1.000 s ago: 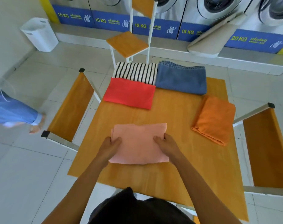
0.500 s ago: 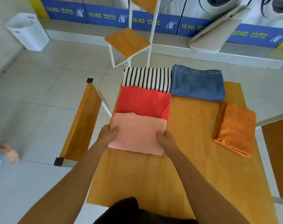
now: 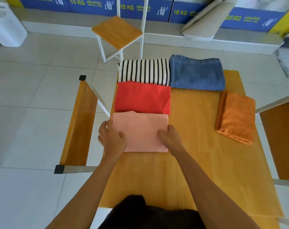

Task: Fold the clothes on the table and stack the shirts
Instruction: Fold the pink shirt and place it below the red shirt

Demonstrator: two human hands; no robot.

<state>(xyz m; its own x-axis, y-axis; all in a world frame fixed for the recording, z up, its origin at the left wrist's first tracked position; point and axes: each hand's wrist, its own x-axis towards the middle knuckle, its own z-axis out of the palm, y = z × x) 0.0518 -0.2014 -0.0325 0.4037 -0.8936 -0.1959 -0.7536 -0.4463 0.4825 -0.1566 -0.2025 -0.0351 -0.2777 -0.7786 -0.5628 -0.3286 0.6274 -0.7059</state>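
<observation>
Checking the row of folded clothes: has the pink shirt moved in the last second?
Yes. The pink shirt went away from the person and leftward; its far edge now meets the red shirt, which has kept its table spot.

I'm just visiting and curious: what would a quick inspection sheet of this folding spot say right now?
Surface: square orange-brown wooden table, bare wood at the near half.
Job's things: folded pale pink shirt against folded red shirt, then folded black-and-white striped shirt in one row at the left edge; folded blue denim jeans beside the striped one; folded orange cloth apart at the right.
Clutter: nothing seen.
Grippers: left hand and right hand grip the pink shirt's two sides.
Cables: nothing seen.
Surroundings: wooden chairs, one beyond the table; white plastic bin; blue washer panels; tiled floor.
</observation>
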